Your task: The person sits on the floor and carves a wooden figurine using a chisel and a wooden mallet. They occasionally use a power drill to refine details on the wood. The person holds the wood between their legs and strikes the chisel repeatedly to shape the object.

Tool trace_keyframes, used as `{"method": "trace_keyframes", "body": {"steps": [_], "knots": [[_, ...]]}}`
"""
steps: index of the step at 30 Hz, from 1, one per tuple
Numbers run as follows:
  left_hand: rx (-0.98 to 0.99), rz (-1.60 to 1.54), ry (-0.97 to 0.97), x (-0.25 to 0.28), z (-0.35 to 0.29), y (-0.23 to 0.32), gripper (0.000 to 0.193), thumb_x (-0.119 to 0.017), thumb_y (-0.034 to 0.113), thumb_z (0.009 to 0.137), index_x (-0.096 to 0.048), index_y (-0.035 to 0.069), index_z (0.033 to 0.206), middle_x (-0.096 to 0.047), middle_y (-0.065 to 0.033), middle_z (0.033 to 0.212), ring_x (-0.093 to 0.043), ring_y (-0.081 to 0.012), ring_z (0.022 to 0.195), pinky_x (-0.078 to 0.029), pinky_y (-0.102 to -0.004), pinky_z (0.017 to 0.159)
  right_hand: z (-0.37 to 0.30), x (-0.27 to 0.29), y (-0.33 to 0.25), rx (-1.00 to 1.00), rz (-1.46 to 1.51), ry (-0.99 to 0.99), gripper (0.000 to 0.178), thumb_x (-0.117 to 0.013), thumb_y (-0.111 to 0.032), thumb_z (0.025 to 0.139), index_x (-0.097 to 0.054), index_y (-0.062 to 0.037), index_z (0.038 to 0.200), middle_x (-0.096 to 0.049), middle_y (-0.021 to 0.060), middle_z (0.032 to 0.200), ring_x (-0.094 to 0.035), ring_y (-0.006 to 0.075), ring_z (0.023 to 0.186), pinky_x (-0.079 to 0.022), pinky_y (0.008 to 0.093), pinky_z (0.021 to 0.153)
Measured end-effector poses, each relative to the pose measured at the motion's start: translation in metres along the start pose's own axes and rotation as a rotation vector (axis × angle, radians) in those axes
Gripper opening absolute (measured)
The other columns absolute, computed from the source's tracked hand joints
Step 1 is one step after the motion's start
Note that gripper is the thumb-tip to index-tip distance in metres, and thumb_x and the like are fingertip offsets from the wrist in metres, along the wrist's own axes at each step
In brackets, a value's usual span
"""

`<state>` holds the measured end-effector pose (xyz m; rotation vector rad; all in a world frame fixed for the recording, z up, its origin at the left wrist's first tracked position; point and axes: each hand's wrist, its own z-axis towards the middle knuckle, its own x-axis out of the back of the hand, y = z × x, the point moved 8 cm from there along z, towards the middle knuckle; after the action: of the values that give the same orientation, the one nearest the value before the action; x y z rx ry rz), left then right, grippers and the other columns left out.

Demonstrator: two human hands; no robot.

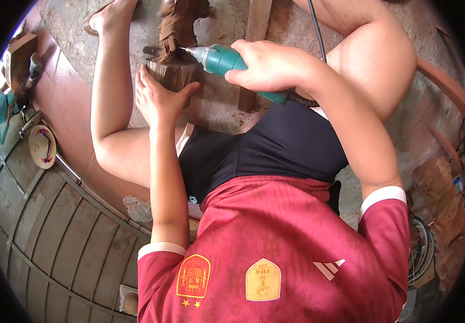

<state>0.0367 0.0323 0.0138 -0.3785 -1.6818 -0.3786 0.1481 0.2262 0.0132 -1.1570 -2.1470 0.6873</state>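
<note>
My right hand (267, 67) is wrapped round the body of a green and grey die grinder (219, 60). A thin metal bit sticks out of its nose and points left, at the lower part of a brown wood carving (178, 29). Whether the bit touches the wood is too fine to tell. The carving stands on a rough block-like base (170, 74), and its top runs out of view. My left hand (158, 99) grips this base from the near side, fingers along its left and thumb at its right.
A black cord (317, 31) runs up past my right forearm. Wood strips lie on the concrete floor (219, 19) beyond my hands. At left are a round woven hat (42, 146), a ribbed metal panel (44, 231) and a clear plastic bag (137, 208). A spoked wheel (421, 250) stands at right.
</note>
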Motion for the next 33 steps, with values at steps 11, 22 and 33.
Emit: {"method": "trace_keyframes", "body": {"steps": [11,22,33], "knots": [[0.133,-0.12,-0.147,-0.012,0.014,-0.024,0.121,-0.088,0.051,0.051,-0.029,-0.008,0.139,-0.046,-0.0264,0.135,-0.046,-0.0358,0.126,-0.04,-0.0409,0.104,0.005,-0.005,-0.004,0.05,-0.076,0.004,0.052,-0.059,-0.038,0.082,-0.055,-0.0006,0.118,-0.065,0.0227,0.103,-0.064,0.0351,0.098,-0.049,0.0426,0.085],[0.156,-0.117,-0.149,-0.011,0.014,-0.019,0.116,-0.087,0.047,0.051,-0.032,-0.005,0.138,-0.05,-0.0262,0.131,-0.049,-0.0364,0.123,-0.04,-0.0416,0.103,0.023,0.003,-0.028,0.086,-0.242,-0.002,0.035,-0.055,-0.026,0.077,-0.062,0.0041,0.094,-0.066,0.0216,0.083,-0.066,0.0339,0.081,-0.053,0.0429,0.073],[0.149,-0.106,-0.149,-0.014,0.013,-0.022,0.116,-0.086,0.049,0.051,-0.032,-0.006,0.138,-0.049,-0.0252,0.132,-0.047,-0.0354,0.125,-0.039,-0.0412,0.104,0.031,0.007,-0.036,0.099,-0.235,0.005,0.032,-0.055,-0.024,0.076,-0.064,0.0054,0.084,-0.066,0.0225,0.078,-0.066,0.034,0.076,-0.053,0.0426,0.07]]}}
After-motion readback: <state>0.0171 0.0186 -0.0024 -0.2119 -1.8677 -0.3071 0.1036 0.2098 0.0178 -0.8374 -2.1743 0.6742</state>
